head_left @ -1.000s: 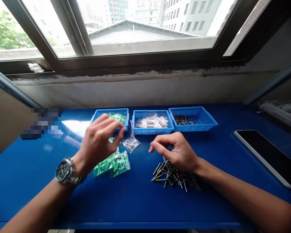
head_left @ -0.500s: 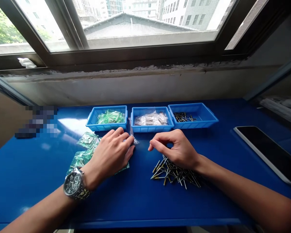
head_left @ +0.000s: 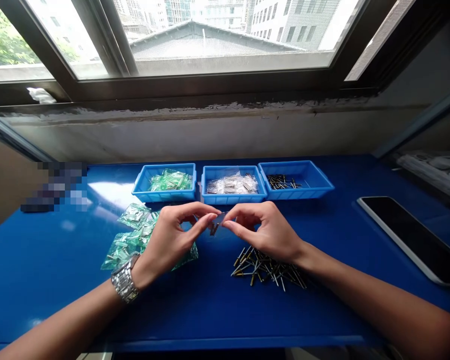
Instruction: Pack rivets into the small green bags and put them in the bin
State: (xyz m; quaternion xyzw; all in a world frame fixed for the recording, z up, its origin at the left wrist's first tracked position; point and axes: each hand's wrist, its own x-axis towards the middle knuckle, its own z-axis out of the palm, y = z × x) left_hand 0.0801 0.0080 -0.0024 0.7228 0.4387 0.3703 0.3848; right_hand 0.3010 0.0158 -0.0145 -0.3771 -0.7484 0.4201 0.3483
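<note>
Between my two hands is a small clear plastic bag with metal pieces in its lower part. My left hand, a metal-band watch on its wrist, pinches the bag's left side between thumb and fingers. The thumb and forefinger of my right hand close on its right upper edge. Under and beside my left hand lie green-tinted plastic bags with small parts in them, partly hidden by it. A loose pile of pop rivets lies just below my right hand.
Three blue bins stand in a row at the back: the left bin holds green bags, the middle bin clear bags, the right bin dark rivets. A phone lies at the right on the blue table.
My left hand has turned from palm-down, lifting the small clear bag off the table. My right hand has shifted slightly left and now grips the bag's other side.
</note>
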